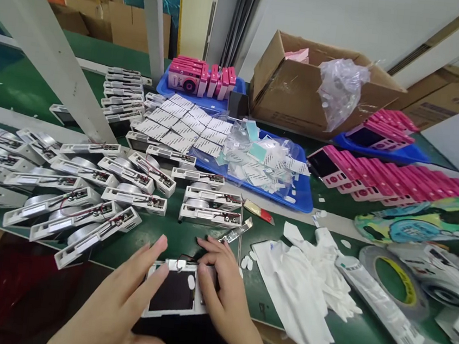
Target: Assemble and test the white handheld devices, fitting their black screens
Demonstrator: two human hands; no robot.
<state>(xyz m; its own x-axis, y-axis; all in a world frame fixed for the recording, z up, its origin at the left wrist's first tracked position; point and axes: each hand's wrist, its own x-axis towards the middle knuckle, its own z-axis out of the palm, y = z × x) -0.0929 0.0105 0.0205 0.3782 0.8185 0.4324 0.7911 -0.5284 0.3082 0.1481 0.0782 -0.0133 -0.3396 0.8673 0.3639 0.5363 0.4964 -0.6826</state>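
Grips: your right hand (224, 283) holds a white unit (169, 312) at the surface's (181, 238) near edge, your left hand (118, 297) spreads wide; dark panel (175, 295) seated, wiring (181, 259) uncovered; similar units (211, 214) apparently unfinished.

Your left hand (126, 292) and right hand (224, 275) are bare, with slender fingers (157, 247); your right forearm (250, 341) is likewise bare; black clothing (191, 340) shows between them.

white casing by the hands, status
Right hand on white casing, right side. Left hand over left side, contact unclear. White oval on dark panel.
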